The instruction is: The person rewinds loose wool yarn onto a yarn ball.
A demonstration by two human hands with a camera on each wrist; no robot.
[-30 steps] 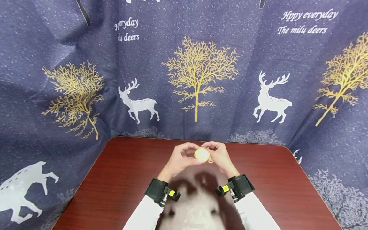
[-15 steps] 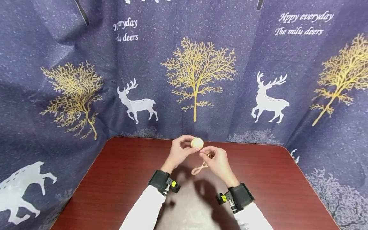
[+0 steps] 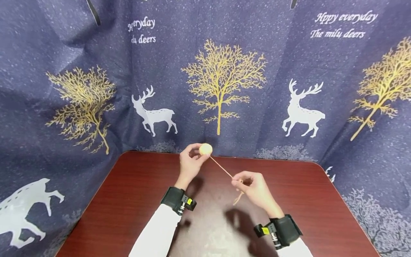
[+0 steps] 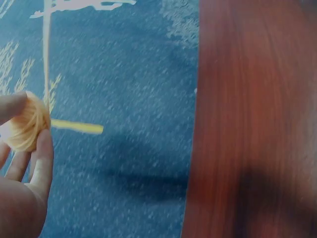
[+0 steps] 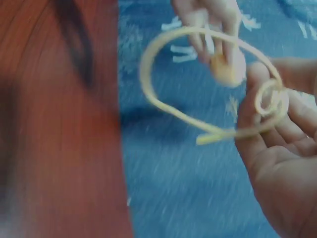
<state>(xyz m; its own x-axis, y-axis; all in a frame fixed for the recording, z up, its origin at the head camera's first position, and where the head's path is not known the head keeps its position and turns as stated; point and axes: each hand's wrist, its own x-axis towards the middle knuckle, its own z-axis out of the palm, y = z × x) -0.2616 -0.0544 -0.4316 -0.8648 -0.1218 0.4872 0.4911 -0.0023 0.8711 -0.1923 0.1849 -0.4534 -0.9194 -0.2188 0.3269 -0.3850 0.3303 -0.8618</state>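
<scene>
A small pale-yellow ball of yarn (image 3: 206, 149) is held up near the table's back edge by my left hand (image 3: 189, 164), its thumb and fingers gripping the sides. The wound strands show in the left wrist view on the ball of yarn (image 4: 30, 124). From it a taut strand of yarn (image 3: 221, 167) slants down to my right hand (image 3: 255, 187), which pinches it between thumb and fingertips. Below those fingers dangles a loose tail of yarn (image 3: 238, 198). In the right wrist view this yarn tail (image 5: 148, 74) curves in a wide loop, with a small coil at the fingers.
Both hands are above a dark red wooden table (image 3: 135, 200) with rounded back corners. Behind and beside it hangs a blue cloth backdrop (image 3: 199, 21) printed with trees and deer. Each wrist wears a black strap with a small camera.
My hands have moved apart: the left up and leftward with the ball, the right down and rightward. A length of yarn now stretches straight between them, where earlier both hands were at the ball.
</scene>
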